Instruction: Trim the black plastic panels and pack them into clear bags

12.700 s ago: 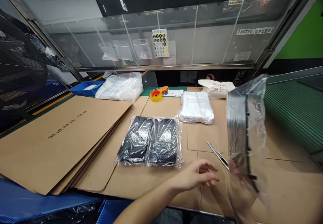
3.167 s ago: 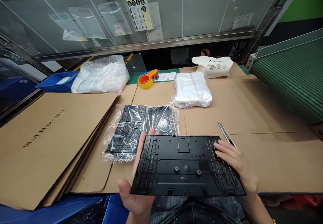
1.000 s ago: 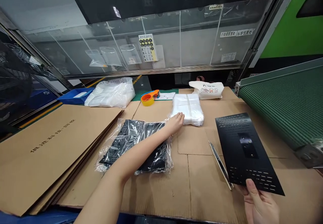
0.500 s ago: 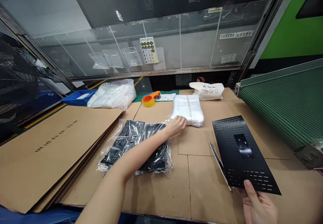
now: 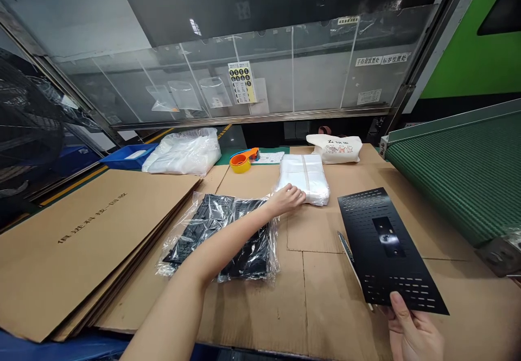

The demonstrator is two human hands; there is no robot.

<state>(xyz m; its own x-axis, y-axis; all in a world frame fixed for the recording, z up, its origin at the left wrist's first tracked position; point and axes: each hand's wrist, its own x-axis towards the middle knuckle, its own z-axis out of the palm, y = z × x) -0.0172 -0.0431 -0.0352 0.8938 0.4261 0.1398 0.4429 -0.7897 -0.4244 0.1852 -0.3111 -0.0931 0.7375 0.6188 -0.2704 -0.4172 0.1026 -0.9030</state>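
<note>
My left hand [image 5: 287, 198] reaches across the table, fingers curled at the near edge of a banded stack of clear plastic bags [image 5: 299, 170]. Its fingertips appear to grip the topmost bag's edge, partly hidden by the knuckles. In my right hand [image 5: 415, 328] is a black slotted plate [image 5: 376, 274], held by its near end, thumb on top, tilted above the table. A slender pointed item [image 5: 348, 252] shows along the plate's left side, partly covered. Beneath my left forearm lie black slotted panels [image 5: 205, 220] wrapped in clear plastic.
Flat cardboard sheets [image 5: 89, 241] are stacked at the left. Along the back are a blue tray [image 5: 126, 157], a plastic-wrapped bundle [image 5: 183, 152], an orange tape dispenser [image 5: 244, 160] and a white pouch [image 5: 336, 148]. A green conveyor belt [image 5: 464, 171] borders the right side.
The black plate has shifted slightly left with my right hand. My left hand has moved slightly right along the bag stack's near edge.
</note>
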